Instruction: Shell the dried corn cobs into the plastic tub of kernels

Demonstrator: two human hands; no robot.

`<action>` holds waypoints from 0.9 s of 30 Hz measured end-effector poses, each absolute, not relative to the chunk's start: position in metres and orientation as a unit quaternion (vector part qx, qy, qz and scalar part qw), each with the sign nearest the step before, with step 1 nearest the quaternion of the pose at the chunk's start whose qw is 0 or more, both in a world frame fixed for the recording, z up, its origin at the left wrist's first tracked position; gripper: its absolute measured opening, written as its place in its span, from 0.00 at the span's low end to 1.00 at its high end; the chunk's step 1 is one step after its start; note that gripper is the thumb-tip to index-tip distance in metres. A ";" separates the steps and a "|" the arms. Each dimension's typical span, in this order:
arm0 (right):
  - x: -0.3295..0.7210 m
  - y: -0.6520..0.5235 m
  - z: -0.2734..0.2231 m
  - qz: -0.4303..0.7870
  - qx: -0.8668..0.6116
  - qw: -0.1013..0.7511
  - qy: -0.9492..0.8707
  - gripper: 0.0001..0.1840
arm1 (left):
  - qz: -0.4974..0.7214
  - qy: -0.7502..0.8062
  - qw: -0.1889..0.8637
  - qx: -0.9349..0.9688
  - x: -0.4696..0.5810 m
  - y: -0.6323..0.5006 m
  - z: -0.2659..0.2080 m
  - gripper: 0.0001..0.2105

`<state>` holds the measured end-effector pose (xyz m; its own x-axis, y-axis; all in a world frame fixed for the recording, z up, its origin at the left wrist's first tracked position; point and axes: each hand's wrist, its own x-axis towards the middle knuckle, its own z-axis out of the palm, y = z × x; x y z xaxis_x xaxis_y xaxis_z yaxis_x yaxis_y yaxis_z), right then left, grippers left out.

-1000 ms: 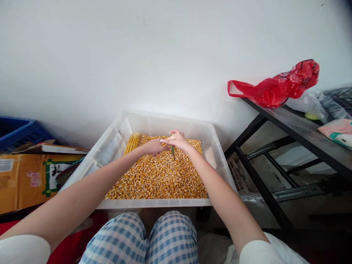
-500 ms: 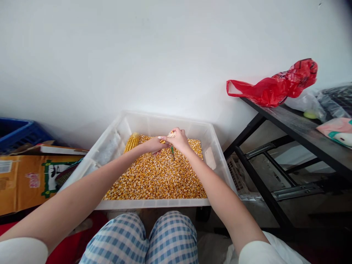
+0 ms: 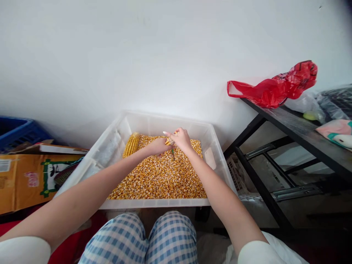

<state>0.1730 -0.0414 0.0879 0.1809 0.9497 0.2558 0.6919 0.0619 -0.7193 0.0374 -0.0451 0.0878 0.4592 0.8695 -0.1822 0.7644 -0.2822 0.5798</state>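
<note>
Above the loose corn kernels [image 3: 162, 179], my left hand [image 3: 159, 146] is closed around a partly stripped corn cob [image 3: 171, 140]. My right hand [image 3: 180, 138] meets it from the other side, fingers curled about the cob's far end and thumb lifted off it. Just below the hands, a thin tool with a green handle [image 3: 173, 150] pokes up from the kernels, partly hidden. A whole yellow corn cob [image 3: 131, 144] lies on the kernels left of my hands. All this is inside a translucent plastic bin [image 3: 165, 202].
At the right stands a black-framed table [image 3: 299, 128] with a red plastic bag [image 3: 275, 88] on its corner. On the left are a cardboard box [image 3: 24, 183] and a blue crate [image 3: 22, 134]. A white wall [image 3: 165, 55] rises behind the bin.
My right thumb has lifted off the cob and my right hand has opened slightly. My left hand has shifted slightly to the right with the cob.
</note>
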 end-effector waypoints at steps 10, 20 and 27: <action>0.185 -0.020 0.078 0.336 -0.631 0.507 -0.482 0.16 | 0.129 0.525 0.285 0.791 0.009 -0.024 0.111 0.28; 0.177 -0.030 0.086 0.512 -0.536 0.603 -0.295 0.13 | 0.347 0.637 0.383 0.572 0.005 -0.015 0.100 0.39; 0.175 -0.030 0.087 0.557 -0.483 0.607 -0.296 0.11 | 0.456 0.453 0.655 0.398 0.011 -0.015 0.095 0.25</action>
<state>0.1746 -0.0303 0.0866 0.2037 0.9624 -0.1798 -0.3909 -0.0885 -0.9162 0.0113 -0.0150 0.0955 0.1739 0.9573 -0.2309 -0.2358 0.2681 0.9341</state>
